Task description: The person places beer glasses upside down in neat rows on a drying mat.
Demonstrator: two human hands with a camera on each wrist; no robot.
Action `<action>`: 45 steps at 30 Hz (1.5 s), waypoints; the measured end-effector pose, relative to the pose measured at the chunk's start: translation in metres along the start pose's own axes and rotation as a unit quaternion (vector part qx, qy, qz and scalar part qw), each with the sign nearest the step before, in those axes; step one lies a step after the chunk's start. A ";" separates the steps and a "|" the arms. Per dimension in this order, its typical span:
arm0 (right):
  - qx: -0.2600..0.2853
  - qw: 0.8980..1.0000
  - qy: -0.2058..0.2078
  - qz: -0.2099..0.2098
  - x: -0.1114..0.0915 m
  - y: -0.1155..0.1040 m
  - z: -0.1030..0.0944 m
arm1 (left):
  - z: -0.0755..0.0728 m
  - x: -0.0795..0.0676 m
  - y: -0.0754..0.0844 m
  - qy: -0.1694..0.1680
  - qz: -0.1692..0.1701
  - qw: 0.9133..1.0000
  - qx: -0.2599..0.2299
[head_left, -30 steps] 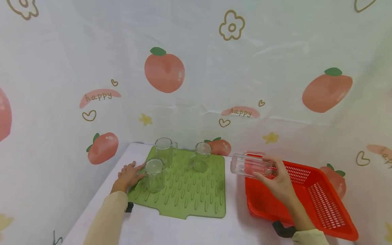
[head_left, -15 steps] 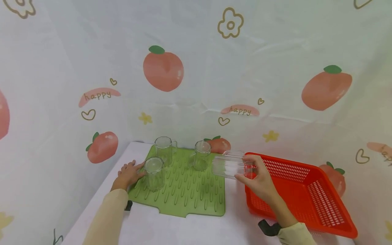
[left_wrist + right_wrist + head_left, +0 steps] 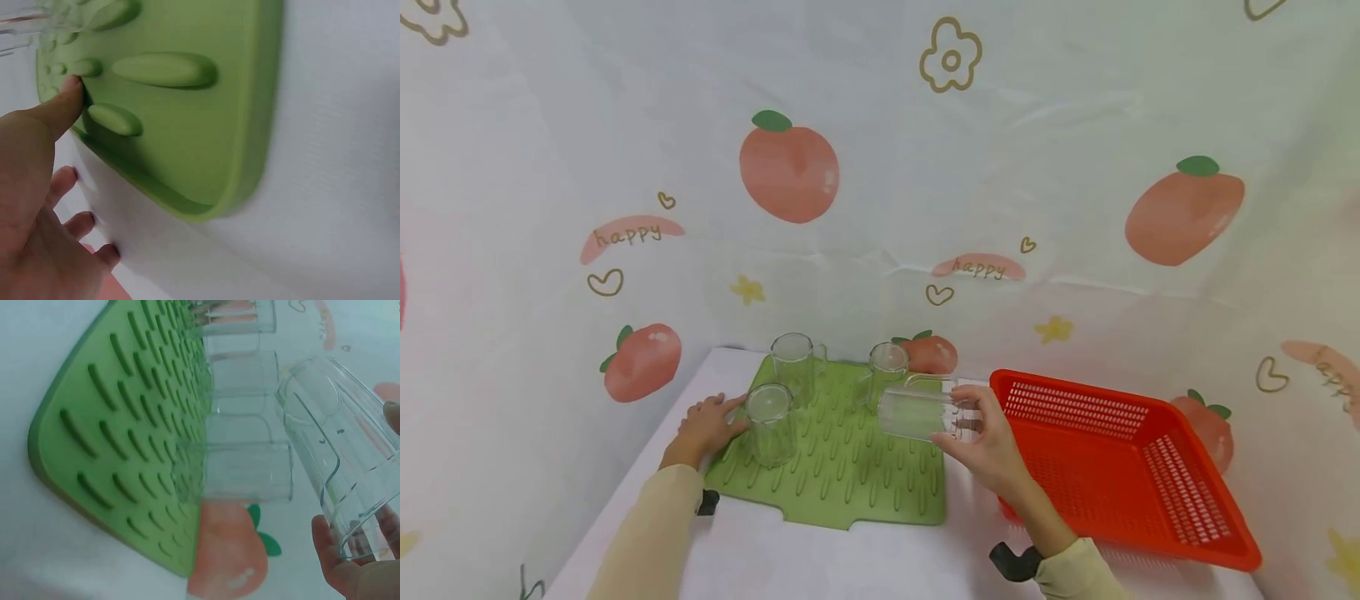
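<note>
My right hand (image 3: 988,446) grips a clear glass mug (image 3: 910,414) around its base end. The mug lies tilted on its side in the air, its mouth to the left and its handle uppermost, over the right part of a green ridged drying mat (image 3: 861,487). In the right wrist view my fingers (image 3: 325,547) wrap the held mug's lower end. On the mat stand three more glass mugs: one at the back left (image 3: 793,375), one at the front left (image 3: 771,433), one at the back right (image 3: 887,362). My left hand (image 3: 703,429) rests at the mat's left edge, thumb (image 3: 65,103) on its ridges, fingers spread on the table.
A red perforated plastic basket (image 3: 1075,388) stands on the white table (image 3: 850,567) right of the mat. Behind and to the left hangs a white cloth (image 3: 865,183) printed with fruit, hearts and flowers.
My right hand has carried the held mug leftward from above the basket's left edge to over the mat. My left hand has stayed at the mat's left edge.
</note>
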State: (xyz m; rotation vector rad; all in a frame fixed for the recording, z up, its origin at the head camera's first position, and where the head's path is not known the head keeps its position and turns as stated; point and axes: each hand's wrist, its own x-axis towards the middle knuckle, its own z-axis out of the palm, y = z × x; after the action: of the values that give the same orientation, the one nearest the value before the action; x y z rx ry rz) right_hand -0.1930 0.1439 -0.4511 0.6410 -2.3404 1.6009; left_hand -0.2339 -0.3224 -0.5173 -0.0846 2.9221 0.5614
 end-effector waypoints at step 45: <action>0.060 0.998 -0.007 0.030 -0.013 0.021 0.076 | -0.029 -0.060 0.152 0.075 0.309 0.927 -0.201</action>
State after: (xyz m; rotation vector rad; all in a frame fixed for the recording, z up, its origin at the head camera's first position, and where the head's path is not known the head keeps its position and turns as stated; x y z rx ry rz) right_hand -0.1877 0.0833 -0.5027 0.6130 -2.3085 1.7802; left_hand -0.1922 -0.1907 -0.4248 0.8024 2.8880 1.2882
